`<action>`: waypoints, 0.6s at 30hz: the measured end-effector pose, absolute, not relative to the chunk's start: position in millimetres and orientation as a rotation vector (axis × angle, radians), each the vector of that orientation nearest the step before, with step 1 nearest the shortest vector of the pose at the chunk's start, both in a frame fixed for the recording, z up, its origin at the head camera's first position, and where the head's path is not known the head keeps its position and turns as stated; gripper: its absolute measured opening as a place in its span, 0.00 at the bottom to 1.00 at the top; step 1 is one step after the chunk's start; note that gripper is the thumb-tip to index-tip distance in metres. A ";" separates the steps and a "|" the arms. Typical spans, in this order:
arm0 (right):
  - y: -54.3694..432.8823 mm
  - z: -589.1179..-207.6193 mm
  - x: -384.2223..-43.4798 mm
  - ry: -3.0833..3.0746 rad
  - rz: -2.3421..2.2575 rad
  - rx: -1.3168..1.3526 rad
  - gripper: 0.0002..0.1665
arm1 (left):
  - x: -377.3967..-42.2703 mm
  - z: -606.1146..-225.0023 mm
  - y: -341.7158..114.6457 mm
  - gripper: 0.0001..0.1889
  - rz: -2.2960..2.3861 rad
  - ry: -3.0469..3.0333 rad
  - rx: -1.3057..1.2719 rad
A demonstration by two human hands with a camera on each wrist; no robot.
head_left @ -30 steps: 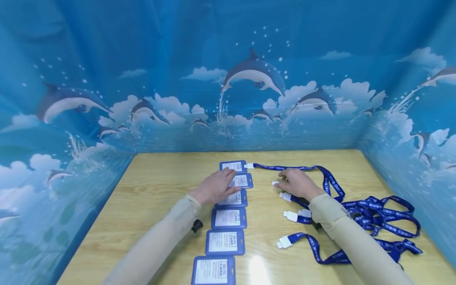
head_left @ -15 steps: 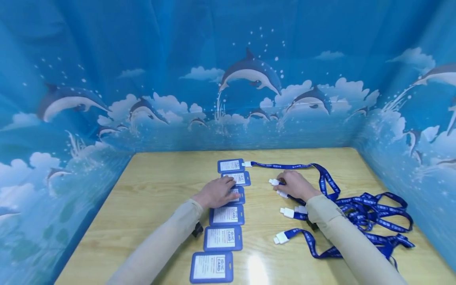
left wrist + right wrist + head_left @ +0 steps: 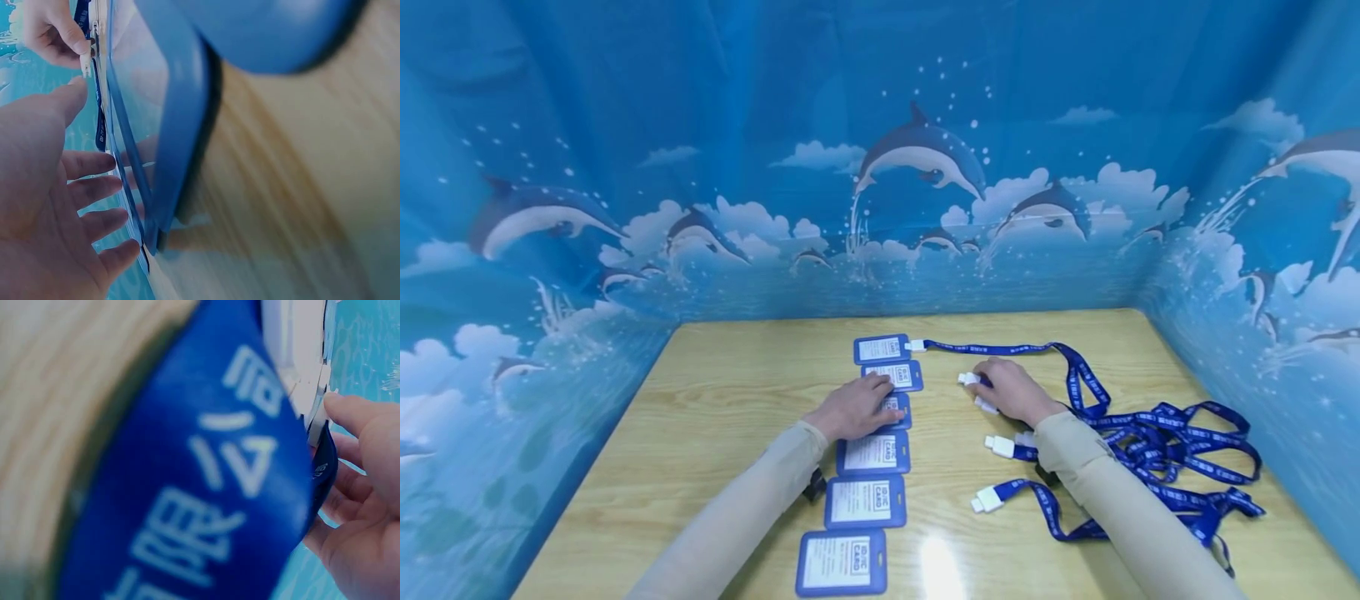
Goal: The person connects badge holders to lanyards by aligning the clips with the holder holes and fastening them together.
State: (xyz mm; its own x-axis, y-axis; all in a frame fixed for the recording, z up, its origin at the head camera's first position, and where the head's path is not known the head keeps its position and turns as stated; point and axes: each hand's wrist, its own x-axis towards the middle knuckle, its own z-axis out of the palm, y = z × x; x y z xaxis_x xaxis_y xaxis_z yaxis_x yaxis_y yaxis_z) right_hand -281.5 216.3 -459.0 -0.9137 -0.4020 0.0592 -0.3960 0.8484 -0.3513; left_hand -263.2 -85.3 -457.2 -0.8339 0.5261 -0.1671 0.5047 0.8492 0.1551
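Note:
My left hand (image 3: pixel 853 408) reaches over a column of blue ID card holders, its fingertips at the second holder (image 3: pixel 907 375) from the back. In the left wrist view its fingers (image 3: pixel 94 190) are spread and relaxed along a holder's edge. With thumb and fingers, my right hand (image 3: pixel 1011 392) pinches the white plastic clip (image 3: pixel 967 378) of a blue lanyard, right of that holder's slotted end. In the right wrist view, a printed blue strap (image 3: pixel 206 450) fills the foreground. The rearmost holder (image 3: pixel 882 348) has a lanyard clip (image 3: pixel 916 345) at its slot.
More card holders (image 3: pixel 865 501) run down toward the front edge. Several lanyards lie to the right, including a front clip (image 3: pixel 988 500), another clip (image 3: pixel 1000 446) and a tangled heap of straps (image 3: pixel 1180 442). A dolphin-printed curtain (image 3: pixel 760 267) encloses the wooden table (image 3: pixel 722 375).
My left hand has shifted slightly nearer, uncovering the rearmost holder. The right hand has moved slightly left with the lanyard clip, which now shows more clearly. The head view has shifted a little.

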 end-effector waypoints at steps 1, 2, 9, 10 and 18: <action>216.0 -458.1 -281.7 3.004 -0.569 -0.655 0.21 | -263.3 -457.4 -85.6 0.40 0.160 2.820 0.792; 215.5 -457.4 -282.1 3.003 -0.577 -0.649 0.21 | -263.4 -457.5 -85.7 0.40 0.160 2.818 0.787; 209.7 -448.7 -285.4 3.032 -0.585 -0.654 0.24 | -263.8 -455.6 -84.7 0.41 0.140 2.788 0.758; 208.8 -447.7 -286.0 3.033 -0.585 -0.661 0.23 | -263.8 -455.2 -84.6 0.41 0.135 2.784 0.758; 200.3 -443.1 -291.0 3.022 -0.587 -0.654 0.21 | -261.7 -451.9 -82.7 0.40 0.115 2.745 0.764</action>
